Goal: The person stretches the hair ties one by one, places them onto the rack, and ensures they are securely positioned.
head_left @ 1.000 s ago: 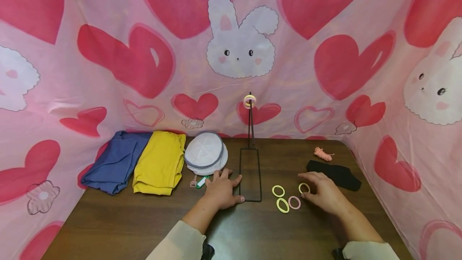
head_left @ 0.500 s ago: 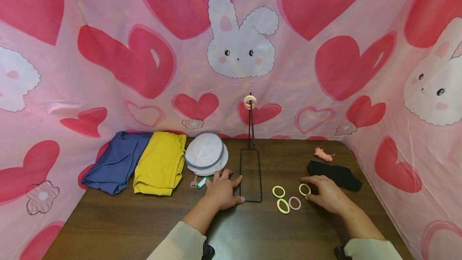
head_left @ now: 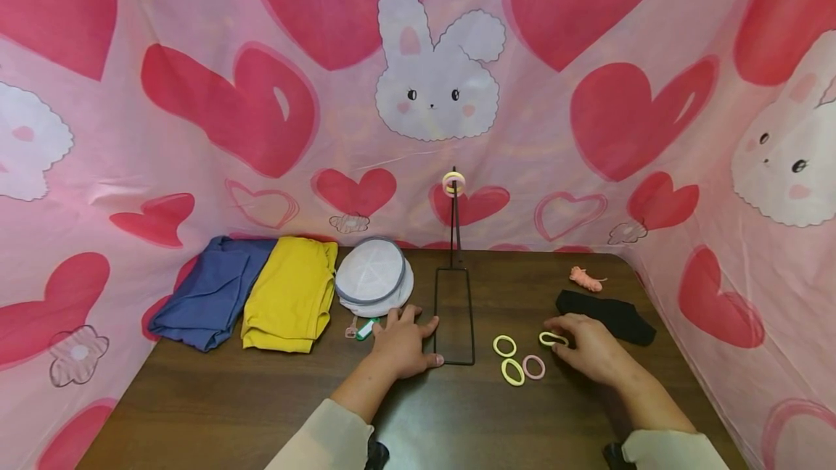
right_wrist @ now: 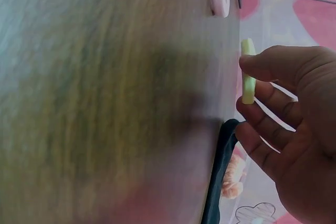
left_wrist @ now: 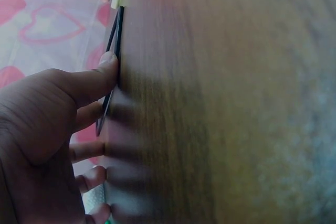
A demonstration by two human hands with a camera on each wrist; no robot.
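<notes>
Pale yellow and closed, one ring (right_wrist: 248, 90) sits between the thumb and fingers of our right hand (head_left: 590, 349), just left of the black cloth (head_left: 607, 315). Seen from the head, our thumb is at its near side and our forefinger at its far side, and the ring looks squeezed into a bent oval, so we are pinching it. From the right wrist it shows edge-on, the thumb lying across it. Whether it touches the wooden tabletop (head_left: 470, 412), we cannot tell.

Our left hand (head_left: 400, 344) is spread, fingers parted, with the thumb on the near left corner of a black wire stand's base (head_left: 455, 268) and the forefinger by its left bar. Yellow and pink rings (head_left: 453, 175) hang near the top of its upright. Between the stand and our right hand lie two more yellow rings (head_left: 512, 361) and a pink ring (head_left: 525, 366), close together. Beyond the black cloth is a coral yarn bundle (head_left: 586, 279); to our left, a white hat (head_left: 369, 270), then folded yellow cloth (head_left: 290, 296) and blue cloth (head_left: 209, 296).
</notes>
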